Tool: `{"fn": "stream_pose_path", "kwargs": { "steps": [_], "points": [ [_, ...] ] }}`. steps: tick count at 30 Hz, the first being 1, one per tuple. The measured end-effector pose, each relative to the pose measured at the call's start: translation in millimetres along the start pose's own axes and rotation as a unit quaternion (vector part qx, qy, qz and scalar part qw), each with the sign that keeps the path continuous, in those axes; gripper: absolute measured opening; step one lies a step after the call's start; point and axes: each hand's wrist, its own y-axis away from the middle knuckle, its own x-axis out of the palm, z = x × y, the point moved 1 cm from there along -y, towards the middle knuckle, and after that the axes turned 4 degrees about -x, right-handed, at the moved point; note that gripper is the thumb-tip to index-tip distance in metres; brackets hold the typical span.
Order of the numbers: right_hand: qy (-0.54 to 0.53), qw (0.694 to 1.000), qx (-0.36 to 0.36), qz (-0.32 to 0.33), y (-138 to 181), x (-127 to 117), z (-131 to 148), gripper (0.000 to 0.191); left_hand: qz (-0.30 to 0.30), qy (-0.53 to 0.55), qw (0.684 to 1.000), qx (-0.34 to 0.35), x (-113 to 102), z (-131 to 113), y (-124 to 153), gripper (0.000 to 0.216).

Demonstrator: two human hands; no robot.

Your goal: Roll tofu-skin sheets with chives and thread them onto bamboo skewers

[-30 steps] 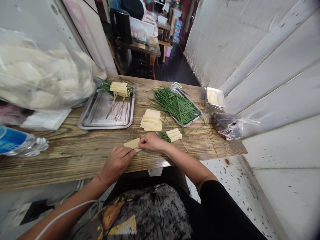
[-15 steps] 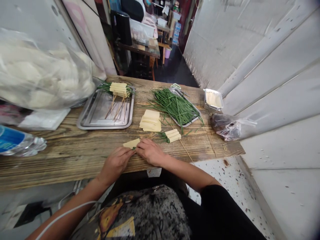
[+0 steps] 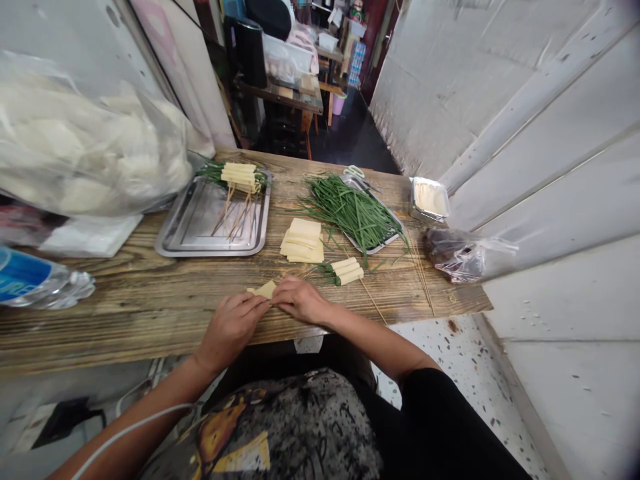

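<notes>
Near the front edge of the table, a pale yellow tofu sheet (image 3: 263, 289) is pinched between my left hand (image 3: 234, 325) and my right hand (image 3: 301, 300). Both hands have their fingers closed along its near edge, which is partly rolled up; what lies inside is hidden by the fingers. Just beyond is a stack of flat tofu sheets (image 3: 303, 243). To the right lie finished tofu rolls (image 3: 347, 271) with green ends, a wooden skewer (image 3: 373, 299) sticking out of them. Green chives (image 3: 353, 208) are heaped on a small metal tray farther back.
At the left, a metal tray (image 3: 200, 248) bears skewered rolls (image 3: 239, 175). A large bag of pale food (image 3: 90, 147) and a water bottle (image 3: 37, 280) stand left. Loose skewers (image 3: 423, 280), a foil box (image 3: 429, 199), a bagged dark item (image 3: 453, 255) and scissors (image 3: 354, 171) lie right.
The sheet's near edge has been rolled over farther, so less of the flat sheet shows. The green bit seen earlier between my fingers is now covered. The view has shifted slightly.
</notes>
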Motion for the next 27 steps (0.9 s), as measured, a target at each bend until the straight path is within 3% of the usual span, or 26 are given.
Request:
{"fn": "stream_pose_path", "kwargs": {
  "steps": [5,10,19,23,27],
  "points": [
    [0.067,0.998,0.002,0.014,1.2,4.9,1.5,0.015,-0.006,-0.042,0.999,0.024,-5.3,-6.8,0.2,0.032],
    [0.032,0.999,-0.017,-0.004,1.5,6.6,-0.2,0.017,0.024,-0.055,0.997,0.054,-3.7,-8.1,-0.8,0.035],
    [0.013,1.000,0.010,-0.004,2.8,-0.9,4.8,0.013,0.030,-0.026,0.999,0.033,-4.8,-4.3,2.6,0.032],
    [0.004,1.000,0.015,0.000,-1.5,-11.3,1.2,0.025,0.036,-0.012,0.999,0.026,-3.6,-4.2,3.1,0.031],
    [0.049,0.997,0.023,0.049,-2.8,-16.9,-3.6,0.036,0.045,0.005,0.999,0.019,-5.0,-3.4,1.8,0.031]
  ]
}}
